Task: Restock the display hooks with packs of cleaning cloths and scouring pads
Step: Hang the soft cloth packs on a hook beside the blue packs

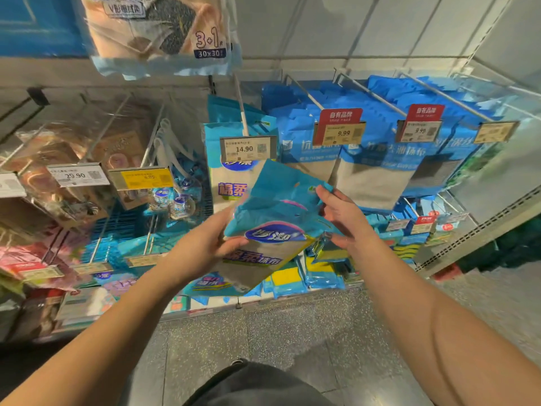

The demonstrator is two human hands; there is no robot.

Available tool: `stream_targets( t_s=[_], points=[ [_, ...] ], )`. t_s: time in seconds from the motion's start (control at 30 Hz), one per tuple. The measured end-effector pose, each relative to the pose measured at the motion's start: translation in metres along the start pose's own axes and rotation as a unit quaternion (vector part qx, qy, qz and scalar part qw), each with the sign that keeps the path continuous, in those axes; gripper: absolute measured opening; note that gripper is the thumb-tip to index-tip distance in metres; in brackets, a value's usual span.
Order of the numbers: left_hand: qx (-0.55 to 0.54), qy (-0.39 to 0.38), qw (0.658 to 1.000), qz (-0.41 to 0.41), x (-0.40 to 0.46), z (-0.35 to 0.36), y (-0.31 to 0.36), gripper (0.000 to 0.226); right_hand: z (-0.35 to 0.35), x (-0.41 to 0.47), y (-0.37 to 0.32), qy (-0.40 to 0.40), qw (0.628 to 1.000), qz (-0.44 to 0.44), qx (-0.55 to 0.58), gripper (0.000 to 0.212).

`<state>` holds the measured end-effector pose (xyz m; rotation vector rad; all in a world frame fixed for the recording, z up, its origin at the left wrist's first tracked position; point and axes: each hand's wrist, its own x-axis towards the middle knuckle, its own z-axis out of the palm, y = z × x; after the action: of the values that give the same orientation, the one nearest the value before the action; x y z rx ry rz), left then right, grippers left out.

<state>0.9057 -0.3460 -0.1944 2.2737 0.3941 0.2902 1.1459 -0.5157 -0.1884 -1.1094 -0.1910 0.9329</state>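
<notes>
At frame centre, the left hand [205,244] grips the lower left edge of a blue cleaning-cloth pack [272,227], fingers curled round it. The right hand [341,218] pinches its upper right edge, below the 14.90 price tag [248,148].

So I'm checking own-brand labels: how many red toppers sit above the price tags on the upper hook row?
2: one red topper above the left 9.99 tag, another above the right 9.99 tag. Smaller red tags lower down are too blurred to judge.
</notes>
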Motion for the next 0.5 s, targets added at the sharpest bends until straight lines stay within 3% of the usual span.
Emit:
stream_targets(
  t_s=[0.07,0.27,0.33,0.5],
  points=[
    [0.003,-0.007,0.999,-0.033,-0.006,0.008,0.001,0.044,0.000,0.000,-0.002,0.003,0.999,-0.031,0.004,0.016],
    [0.008,0.029,0.998,-0.049,-0.019,0.004,-0.009,0.026,0.000,0.010,-0.020,0.015,0.994,-0.071,-0.084,0.013],
    [0.018,0.022,0.998,-0.051,-0.019,-0.002,-0.009,0.049,0.002,0.014,-0.023,-0.004,0.990,-0.065,-0.127,0.014],
    [0.026,-0.024,0.998,-0.057,-0.007,-0.012,-0.009,0.062,0.004,0.024,-0.031,-0.031,0.970,-0.029,-0.240,0.012]
  ],
)
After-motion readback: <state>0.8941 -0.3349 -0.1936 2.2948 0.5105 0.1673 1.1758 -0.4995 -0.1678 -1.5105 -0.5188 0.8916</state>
